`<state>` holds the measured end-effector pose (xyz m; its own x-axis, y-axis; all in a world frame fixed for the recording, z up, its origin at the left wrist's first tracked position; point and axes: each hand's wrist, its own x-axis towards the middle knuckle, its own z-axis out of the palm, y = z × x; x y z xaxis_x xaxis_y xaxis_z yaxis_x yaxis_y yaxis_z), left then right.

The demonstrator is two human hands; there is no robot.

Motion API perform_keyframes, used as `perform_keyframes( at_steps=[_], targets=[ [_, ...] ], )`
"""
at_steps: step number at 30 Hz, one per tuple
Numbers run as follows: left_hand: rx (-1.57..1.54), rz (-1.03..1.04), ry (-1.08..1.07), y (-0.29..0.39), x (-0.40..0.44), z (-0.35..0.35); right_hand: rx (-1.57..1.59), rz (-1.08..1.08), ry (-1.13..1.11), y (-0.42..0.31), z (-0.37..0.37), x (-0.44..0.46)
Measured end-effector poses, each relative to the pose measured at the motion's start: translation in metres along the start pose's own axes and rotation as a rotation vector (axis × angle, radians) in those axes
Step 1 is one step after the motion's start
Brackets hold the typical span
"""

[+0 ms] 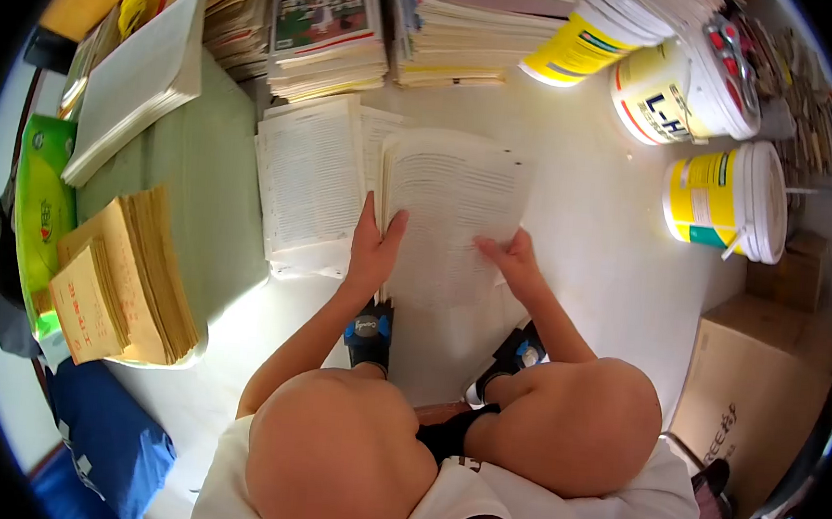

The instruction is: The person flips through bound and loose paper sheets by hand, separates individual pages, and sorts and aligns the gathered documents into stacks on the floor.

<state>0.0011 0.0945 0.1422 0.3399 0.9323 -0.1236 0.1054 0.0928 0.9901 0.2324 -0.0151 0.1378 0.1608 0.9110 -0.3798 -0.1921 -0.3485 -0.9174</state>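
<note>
A stack of printed sheets (450,190) is held upright or tilted between my two hands, above the pale floor. My left hand (375,247) grips its left edge, thumb and fingers on either side of the paper. At the lower right edge, my right hand (513,257) pinches the sheets between thumb and fingers. Just left of the held paper lies another pile of printed pages (311,180), its sheets slightly uneven.
Piled magazines (325,12) and paper stacks (480,33) line the back. White and yellow buckets (724,199) stand at the right, above a cardboard box (750,379). A green surface (201,167) at the left holds brown envelopes (135,278). My knees are below.
</note>
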Motion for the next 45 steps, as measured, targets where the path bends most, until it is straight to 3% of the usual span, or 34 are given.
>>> perform_keyframes(
  at_steps=[4,6,10,12,18,21,25,30,31,33,39,43,45],
  targets=[
    [-0.029,-0.115,-0.126,0.029,0.008,0.032,0.002,-0.153,0.208,-0.027,-0.038,-0.034],
    [-0.094,0.022,-0.219,0.032,0.008,0.052,-0.034,-0.171,0.229,-0.026,-0.061,-0.051],
    [-0.100,0.036,-0.287,0.041,0.000,0.081,0.015,-0.273,0.237,-0.013,-0.083,-0.069],
    [-0.095,0.230,-0.329,0.039,0.000,0.091,-0.005,-0.233,0.219,-0.006,-0.091,-0.073],
    [-0.200,0.398,-0.285,0.070,-0.003,0.104,-0.005,-0.291,0.137,-0.010,-0.092,-0.077],
    [-0.136,0.242,-0.217,0.077,-0.005,0.112,-0.012,-0.356,0.106,-0.005,-0.094,-0.076],
    [-0.155,0.202,-0.203,0.071,-0.002,0.113,-0.066,-0.390,0.106,-0.002,-0.098,-0.077],
    [-0.272,0.120,-0.435,0.057,0.000,0.099,-0.032,-0.348,0.088,0.000,-0.096,-0.076],
    [-0.272,0.120,-0.438,0.049,0.003,0.103,-0.049,-0.333,0.090,0.001,-0.097,-0.075],
    [-0.404,0.310,-0.396,0.027,0.011,0.109,-0.040,-0.345,0.096,0.004,-0.097,-0.073],
    [-0.216,0.216,-0.552,-0.003,0.018,0.100,-0.111,-0.221,0.172,0.005,-0.104,-0.074],
    [-0.189,0.311,-0.552,0.014,0.017,0.100,-0.089,-0.196,0.263,-0.008,-0.106,-0.079],
    [-0.045,0.242,-0.292,0.020,0.011,0.115,-0.124,-0.179,0.258,-0.001,-0.110,-0.071]
  ],
)
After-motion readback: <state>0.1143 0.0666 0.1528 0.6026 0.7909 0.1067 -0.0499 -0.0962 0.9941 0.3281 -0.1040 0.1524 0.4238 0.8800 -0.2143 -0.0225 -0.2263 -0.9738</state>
